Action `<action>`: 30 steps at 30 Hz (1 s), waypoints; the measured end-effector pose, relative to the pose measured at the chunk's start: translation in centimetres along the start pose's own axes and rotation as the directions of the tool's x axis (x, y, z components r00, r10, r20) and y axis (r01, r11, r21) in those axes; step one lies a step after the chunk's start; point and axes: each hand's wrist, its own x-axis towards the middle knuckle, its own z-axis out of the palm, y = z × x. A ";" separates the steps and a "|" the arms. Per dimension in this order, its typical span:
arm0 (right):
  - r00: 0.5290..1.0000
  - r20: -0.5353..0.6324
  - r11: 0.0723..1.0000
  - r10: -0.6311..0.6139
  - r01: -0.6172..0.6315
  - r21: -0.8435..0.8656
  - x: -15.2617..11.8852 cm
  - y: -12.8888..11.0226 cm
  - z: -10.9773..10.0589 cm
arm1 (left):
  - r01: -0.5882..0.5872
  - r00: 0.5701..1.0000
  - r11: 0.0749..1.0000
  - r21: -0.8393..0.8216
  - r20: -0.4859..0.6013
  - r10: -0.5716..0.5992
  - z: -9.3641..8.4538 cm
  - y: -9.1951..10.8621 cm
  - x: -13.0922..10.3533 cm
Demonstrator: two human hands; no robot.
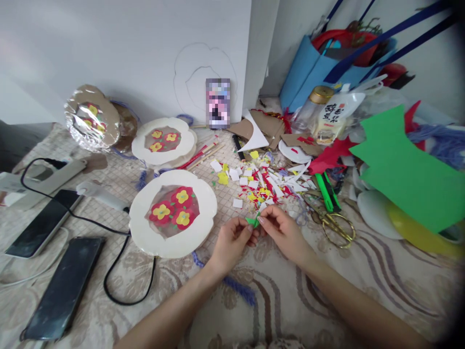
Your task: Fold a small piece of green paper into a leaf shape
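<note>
A small piece of folded green paper (253,221) is pinched between the fingertips of both hands, just above the patterned cloth. My left hand (234,242) grips its left side, while my right hand (285,232) holds its right side. To the left lies a white flower-shaped paper frame (140,213) with red and yellow paper flowers (182,196) on a see-through middle and a blue tassel (240,290) below. Beyond my fingers spreads a heap of red, white and yellow paper scraps (267,182). Gold-handled scissors (337,230) rest right of my right hand.
Behind stand another white flower frame (140,145) and a plastic-wrapped cardboard one (109,109). Two dark phones (65,286), a glue gun (103,195) and its black cord lie left. Right are a green cutter (326,191), a green paper sheet (410,169) and a blue bag (305,72).
</note>
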 end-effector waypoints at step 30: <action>0.994 0.093 0.975 0.050 -0.069 0.210 0.2 -0.2 -0.4 | 0.067 0.997 0.998 -0.022 0.035 -0.066 -0.3 0.5 0.0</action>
